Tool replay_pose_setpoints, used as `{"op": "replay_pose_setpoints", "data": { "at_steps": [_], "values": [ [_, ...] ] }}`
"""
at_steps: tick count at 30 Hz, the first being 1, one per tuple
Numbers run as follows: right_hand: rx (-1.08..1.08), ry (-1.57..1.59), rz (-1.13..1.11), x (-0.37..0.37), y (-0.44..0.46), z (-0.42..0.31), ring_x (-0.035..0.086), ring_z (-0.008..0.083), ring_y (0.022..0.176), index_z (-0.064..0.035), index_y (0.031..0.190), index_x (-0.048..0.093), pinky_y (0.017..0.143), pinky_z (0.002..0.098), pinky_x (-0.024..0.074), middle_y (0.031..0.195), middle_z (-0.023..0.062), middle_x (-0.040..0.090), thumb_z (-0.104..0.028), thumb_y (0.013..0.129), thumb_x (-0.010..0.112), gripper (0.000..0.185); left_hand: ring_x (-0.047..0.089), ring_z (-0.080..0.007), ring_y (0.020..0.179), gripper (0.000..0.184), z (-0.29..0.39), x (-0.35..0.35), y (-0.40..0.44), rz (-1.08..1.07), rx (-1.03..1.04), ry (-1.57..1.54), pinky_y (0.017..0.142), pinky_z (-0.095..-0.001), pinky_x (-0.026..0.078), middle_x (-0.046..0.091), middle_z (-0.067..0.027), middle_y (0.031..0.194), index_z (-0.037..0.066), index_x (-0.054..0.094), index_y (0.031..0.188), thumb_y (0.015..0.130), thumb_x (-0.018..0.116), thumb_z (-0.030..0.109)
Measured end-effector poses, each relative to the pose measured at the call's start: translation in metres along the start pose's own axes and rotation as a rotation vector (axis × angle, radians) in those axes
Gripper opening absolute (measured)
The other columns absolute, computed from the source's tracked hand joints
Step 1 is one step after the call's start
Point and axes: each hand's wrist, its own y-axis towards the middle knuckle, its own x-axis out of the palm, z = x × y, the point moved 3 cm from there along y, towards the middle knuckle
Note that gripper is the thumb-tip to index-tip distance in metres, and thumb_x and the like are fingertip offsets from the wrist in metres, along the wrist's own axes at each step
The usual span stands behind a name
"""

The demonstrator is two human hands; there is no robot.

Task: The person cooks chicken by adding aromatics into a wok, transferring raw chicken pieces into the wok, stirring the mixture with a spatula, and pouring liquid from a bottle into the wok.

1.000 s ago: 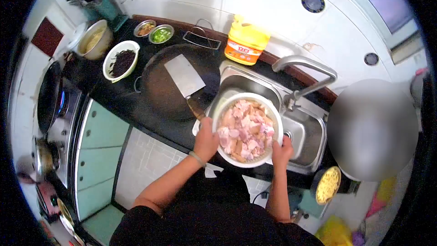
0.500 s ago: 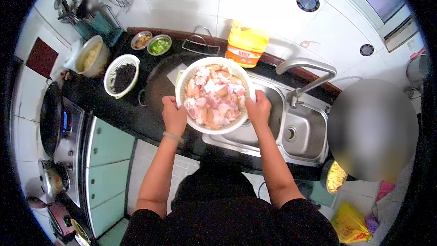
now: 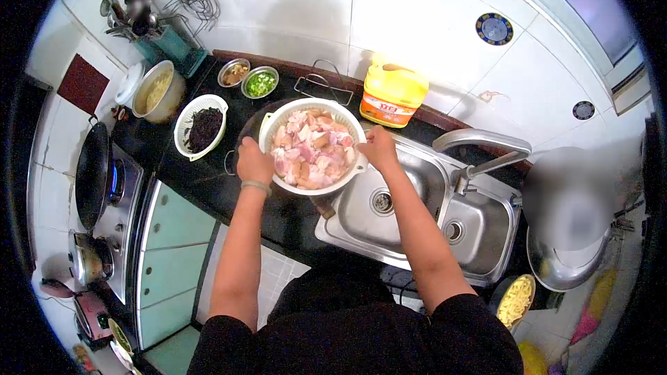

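The left hand [image 3: 256,161] is closed on one side of the white bowl [image 3: 306,190], and the right hand [image 3: 379,147] grips its opposite side, near the sink [image 3: 347,234]. The meat [image 3: 314,148] lies inside this bowl, between the two hands, and it is touched by neither. It is already cut in pieces, but looks raw, so I judge the cutting is done and the cooking is not. Chopped greens [image 3: 260,83] are ready in a small dish on the bench [image 3: 281,228]. A knife handle [image 3: 322,207] shows just beside the bowl. If the bowl rests on something, I cannot tell.
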Motion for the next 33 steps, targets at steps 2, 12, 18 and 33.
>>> {"op": "replay_pose_setpoints", "data": {
  "at_steps": [2,12,18,33],
  "values": [
    [0.084,0.063,-0.041,-0.002,0.005,-0.009,0.057,0.0261,0.064,-0.0006,0.071,0.050,0.059,0.0346,0.0451,0.069,0.0151,0.057,-0.019,0.056,0.071,0.032,0.058,-0.0382,0.080,0.033,-0.001,-0.002,0.012,-0.025,0.062,0.068,0.071,-0.0432,0.047,0.058,-0.0232,0.086,0.000,0.043,0.092,0.067,0.061,0.012],
    [0.275,-0.042,0.037,0.013,0.004,-0.003,0.058,0.0340,0.075,-0.0001,0.079,0.050,0.066,0.0382,0.0458,0.076,0.0193,0.058,-0.018,0.059,0.070,0.033,0.058,-0.0394,0.078,0.033,-0.013,0.007,0.036,-0.266,-0.026,0.050,0.071,-0.0422,0.047,0.058,-0.0261,0.083,-0.006,0.053,0.084,0.062,0.065,0.016],
    [0.217,0.097,0.064,-0.003,-0.005,-0.016,0.057,0.0400,0.083,-0.0017,0.091,0.048,0.074,0.0455,0.0446,0.087,0.0231,0.058,-0.009,0.065,0.061,0.030,0.052,-0.0295,0.058,0.019,-0.010,-0.016,0.029,-0.220,0.038,-0.435,0.058,-0.0365,0.042,0.053,-0.0170,0.064,-0.002,0.051,0.070,0.063,0.061,0.013],
    [0.693,1.108,-0.317,-0.102,-0.176,0.025,0.062,0.0256,0.072,0.0020,0.115,0.044,0.057,0.0351,0.0535,0.088,0.0148,0.060,-0.006,0.061,0.061,0.058,0.053,-0.0091,0.067,0.014,0.092,-0.066,-0.072,-0.517,0.244,-0.718,0.059,-0.0233,0.044,0.059,-0.0024,0.073,0.003,0.058,0.085,0.076,0.063,0.012]
  ]
}}
